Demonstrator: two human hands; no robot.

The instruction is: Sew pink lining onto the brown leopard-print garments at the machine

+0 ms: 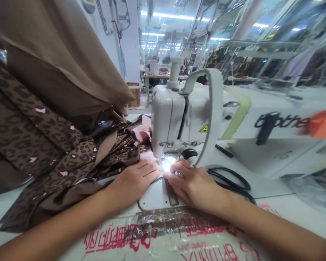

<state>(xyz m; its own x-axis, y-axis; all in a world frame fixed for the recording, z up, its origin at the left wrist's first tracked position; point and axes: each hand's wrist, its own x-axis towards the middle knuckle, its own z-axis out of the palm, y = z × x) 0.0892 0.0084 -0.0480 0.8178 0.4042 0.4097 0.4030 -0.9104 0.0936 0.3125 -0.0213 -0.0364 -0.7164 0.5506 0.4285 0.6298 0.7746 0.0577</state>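
Leopard-print fabric (pixel 67 145) lies bunched on the tabletop (pixel 290 214), left of the sewing machine (pixel 165 112). The left hand (pixel 133 181) rests beside pink cloth (pixel 148 156), fingers close together; the right hand's (pixel 198 183) fingers curl by the bright spot (pixel 168 164), any pinch unclear. I'd say light, even pressure and fingertips clear of the stitching point serve best.

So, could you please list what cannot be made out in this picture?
All in the head view:
Needle tip of the sewing machine: lost in glare.
Whatever lies under the left hand and right hand: hidden by them.
End of the machine's lettering: blurred, behind an orange object.
Brown cloth's full extent: cut off at top.
Background workstations: too small, blurred.
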